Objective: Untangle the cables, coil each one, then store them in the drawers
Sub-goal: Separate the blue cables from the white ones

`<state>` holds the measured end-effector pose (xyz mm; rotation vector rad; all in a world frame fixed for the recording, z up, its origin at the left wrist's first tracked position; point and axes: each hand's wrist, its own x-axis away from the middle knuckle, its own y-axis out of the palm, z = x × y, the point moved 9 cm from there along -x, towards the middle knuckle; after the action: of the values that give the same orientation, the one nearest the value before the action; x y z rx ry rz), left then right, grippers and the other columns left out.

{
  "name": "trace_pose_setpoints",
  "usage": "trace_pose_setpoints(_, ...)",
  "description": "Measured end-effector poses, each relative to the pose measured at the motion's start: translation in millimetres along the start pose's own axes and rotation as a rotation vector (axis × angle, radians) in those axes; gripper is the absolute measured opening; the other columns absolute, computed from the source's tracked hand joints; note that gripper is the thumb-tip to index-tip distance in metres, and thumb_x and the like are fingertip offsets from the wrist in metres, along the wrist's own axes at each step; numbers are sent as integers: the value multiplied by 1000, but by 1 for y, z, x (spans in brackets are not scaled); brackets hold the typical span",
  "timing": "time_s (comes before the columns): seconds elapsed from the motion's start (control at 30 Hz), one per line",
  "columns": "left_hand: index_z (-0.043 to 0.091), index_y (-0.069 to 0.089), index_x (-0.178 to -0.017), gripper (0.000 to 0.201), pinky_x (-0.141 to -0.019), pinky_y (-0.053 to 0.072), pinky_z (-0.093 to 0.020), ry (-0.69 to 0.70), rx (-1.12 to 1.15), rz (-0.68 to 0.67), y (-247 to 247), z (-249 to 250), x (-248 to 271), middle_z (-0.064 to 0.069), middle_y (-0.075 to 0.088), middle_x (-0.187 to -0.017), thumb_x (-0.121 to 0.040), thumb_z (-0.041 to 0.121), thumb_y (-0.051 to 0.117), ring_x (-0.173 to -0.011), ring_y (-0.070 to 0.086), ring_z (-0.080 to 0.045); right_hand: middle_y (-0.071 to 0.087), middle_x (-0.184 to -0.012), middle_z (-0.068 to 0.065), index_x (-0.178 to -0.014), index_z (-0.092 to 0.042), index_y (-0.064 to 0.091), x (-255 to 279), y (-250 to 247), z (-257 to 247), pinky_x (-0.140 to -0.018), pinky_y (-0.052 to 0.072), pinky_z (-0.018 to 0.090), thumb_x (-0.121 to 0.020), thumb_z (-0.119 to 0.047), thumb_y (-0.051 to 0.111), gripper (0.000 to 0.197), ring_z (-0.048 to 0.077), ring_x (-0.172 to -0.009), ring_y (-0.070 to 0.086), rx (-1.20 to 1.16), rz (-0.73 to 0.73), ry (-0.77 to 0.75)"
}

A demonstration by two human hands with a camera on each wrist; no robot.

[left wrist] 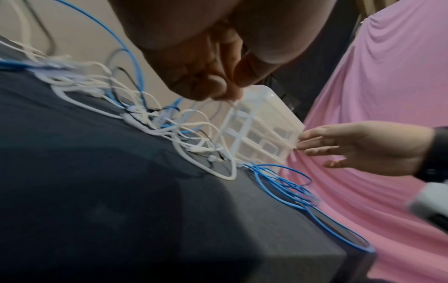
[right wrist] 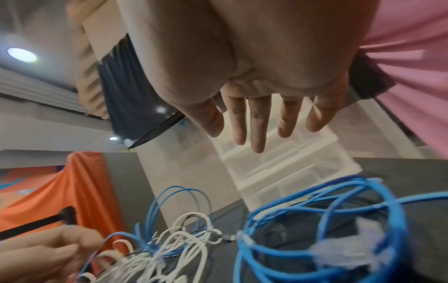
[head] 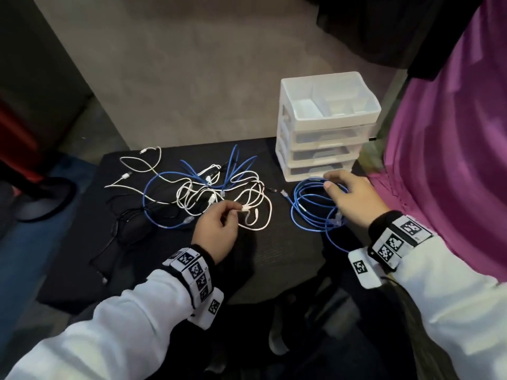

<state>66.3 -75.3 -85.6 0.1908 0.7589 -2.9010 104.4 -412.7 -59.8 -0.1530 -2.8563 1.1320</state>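
Pretty dim from my head cam, the black table (head: 274,256) swallows detail and the edges bend. My left hand (left wrist: 194,57) is a dark blurry blob up top. Right wrist view is soft, with the ceiling light (right wrist: 21,54) glaring upper left and the blue cable (right wrist: 315,229) smeared.

Both arms wear white sleeves (head: 90,325). Each wrist carries a black band (head: 384,223) ringed with white tiles printed with black square-code markers (head: 196,270), plus a white tagged block (head: 363,267) hanging beside it.
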Motion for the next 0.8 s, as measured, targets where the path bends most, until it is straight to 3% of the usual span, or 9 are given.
trace_pose_setpoints(0.07,27,70,-101,21,-83,45,-9,-28,-46,88,-20,-13,-2,9,65,-101,-95,11,58,-89,60,5,73,-109,-11,-102,-48,67,12,21,-29,-108,49,44,-88,-58,59,18,16,-114,66,-24,-44,-61)
trace_pose_setpoints(0.13,27,67,-106,23,-92,51,-25,-81,-79,161,-38,-28,-5,4,59,-112,-93,10,58,-88,60,4,74,-103,-13,-102,-34,70,22,48,-53,-101,51,36,-96,-41,64,11,13,-105,67,-38,-109,-121)
trace_pose_setpoints(0.2,23,65,-115,28,-101,49,-35,-136,-201,228,-58,-42,-9,-1,50,-127,-90,11,60,-104,58,-9,72,-99,-13,-104,-27,73,32,76,-73,-89,45,21,-100,-32,63,12,11,-101,65,-29,-200,-166)
trace_pose_setpoints(0.3,23,57,-126,41,-106,39,-45,-215,-644,154,-75,-63,-17,-4,41,-142,-86,20,63,-128,40,-31,74,-103,-7,-103,-22,74,42,109,-90,-95,37,10,-102,-28,61,14,-1,-98,55,-60,-310,-191)
trace_pose_setpoints(0.4,24,56,-119,37,-99,36,-44,-133,-902,76,-80,-68,-22,-3,42,-132,-84,31,67,-120,42,-30,75,-108,-9,-104,-23,75,46,118,-100,-82,29,-7,-102,-30,61,15,-4,-96,51,-106,-333,-181)
trace_pose_setpoints(0.5,22,62,-111,35,-94,37,-44,-44,-1013,34,-79,-71,-24,-5,47,-126,-80,35,72,-114,46,-31,74,-106,-13,-102,-25,74,46,114,-101,-82,35,-1,-101,-32,62,14,6,-103,63,-145,-309,-155)
trace_pose_setpoints(0.63,30,70,-110,25,-97,34,-42,-76,-1034,-19,-80,-89,-21,1,49,-125,-88,40,66,-117,44,-27,75,-105,-13,-99,-26,75,50,113,-99,-81,36,1,-101,-34,62,15,3,-104,64,-117,-332,-138)
trace_pose_setpoints(0.7,30,72,-106,20,-98,33,-43,-82,-891,45,-87,-84,-20,3,55,-121,-92,41,63,-117,46,-27,76,-102,-10,-98,-27,75,49,114,-95,-87,41,7,-101,-35,62,15,6,-103,66,-112,-348,-132)
trace_pose_setpoints(0.8,29,70,-98,9,-95,44,-41,-39,-382,231,-106,-52,-22,4,66,-105,-96,36,64,-108,58,-25,77,-95,-3,-94,-26,74,47,113,-94,-99,48,30,-99,-38,64,16,15,-98,69,-111,-364,-128)
